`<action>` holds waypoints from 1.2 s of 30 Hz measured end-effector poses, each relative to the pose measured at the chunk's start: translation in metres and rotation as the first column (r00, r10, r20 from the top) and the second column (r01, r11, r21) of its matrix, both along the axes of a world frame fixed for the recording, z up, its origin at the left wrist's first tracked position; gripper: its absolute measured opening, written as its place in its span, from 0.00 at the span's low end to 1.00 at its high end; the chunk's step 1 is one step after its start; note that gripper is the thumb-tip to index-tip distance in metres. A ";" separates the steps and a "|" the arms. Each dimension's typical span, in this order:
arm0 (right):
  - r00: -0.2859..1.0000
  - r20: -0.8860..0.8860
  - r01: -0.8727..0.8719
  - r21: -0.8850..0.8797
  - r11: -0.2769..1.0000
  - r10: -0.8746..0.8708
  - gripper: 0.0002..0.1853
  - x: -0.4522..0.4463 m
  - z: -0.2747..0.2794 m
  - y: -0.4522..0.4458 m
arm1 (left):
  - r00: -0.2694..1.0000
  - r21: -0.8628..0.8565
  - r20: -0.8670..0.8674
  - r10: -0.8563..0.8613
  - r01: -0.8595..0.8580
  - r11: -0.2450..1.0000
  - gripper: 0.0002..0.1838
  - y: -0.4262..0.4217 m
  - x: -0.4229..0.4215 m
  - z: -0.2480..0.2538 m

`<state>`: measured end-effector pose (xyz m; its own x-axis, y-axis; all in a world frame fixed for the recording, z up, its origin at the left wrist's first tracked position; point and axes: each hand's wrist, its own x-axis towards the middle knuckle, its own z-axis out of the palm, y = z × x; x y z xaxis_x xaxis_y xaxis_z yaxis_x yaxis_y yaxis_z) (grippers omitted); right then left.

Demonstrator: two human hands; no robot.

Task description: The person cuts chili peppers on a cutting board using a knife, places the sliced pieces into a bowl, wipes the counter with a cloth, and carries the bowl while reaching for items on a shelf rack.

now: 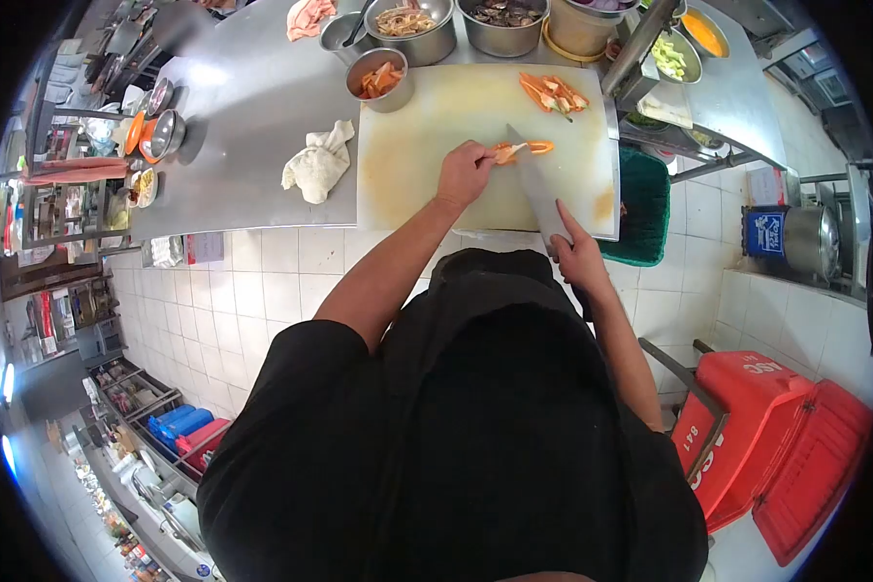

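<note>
Gripping a knife [538,189] in the right hand [578,257], a person holds an orange pepper piece [504,152] with the left hand [467,173] on a cutting board [417,184], blade across the pepper (more pepper pieces [553,95] lie beyond).

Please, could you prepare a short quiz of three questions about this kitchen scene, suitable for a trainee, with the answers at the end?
1. Which hand holds the knife?
2. True or false: the white cloth lies on the cutting board.
3. What does the left hand touch? A) the green container; B) an orange vegetable piece; C) the red bin.

Key:
1. The right hand.
2. False; it lies on the metal table, beside the board.
3. B.
</note>
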<state>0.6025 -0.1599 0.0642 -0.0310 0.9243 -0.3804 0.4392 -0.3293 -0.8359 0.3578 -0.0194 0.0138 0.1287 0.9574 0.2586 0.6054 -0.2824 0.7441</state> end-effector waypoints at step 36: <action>0.891 -0.249 0.364 -0.112 0.925 -0.380 0.35 0.105 0.075 -0.040 | 0.954 -0.147 -0.179 -0.241 0.216 0.965 0.15 0.059 0.016 0.034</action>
<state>0.7073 -0.1994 0.1394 0.2045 0.8630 -0.4619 0.0430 -0.4794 -0.8766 0.3733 0.0396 0.0476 0.3837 0.9192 0.0879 0.6716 -0.3432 0.6567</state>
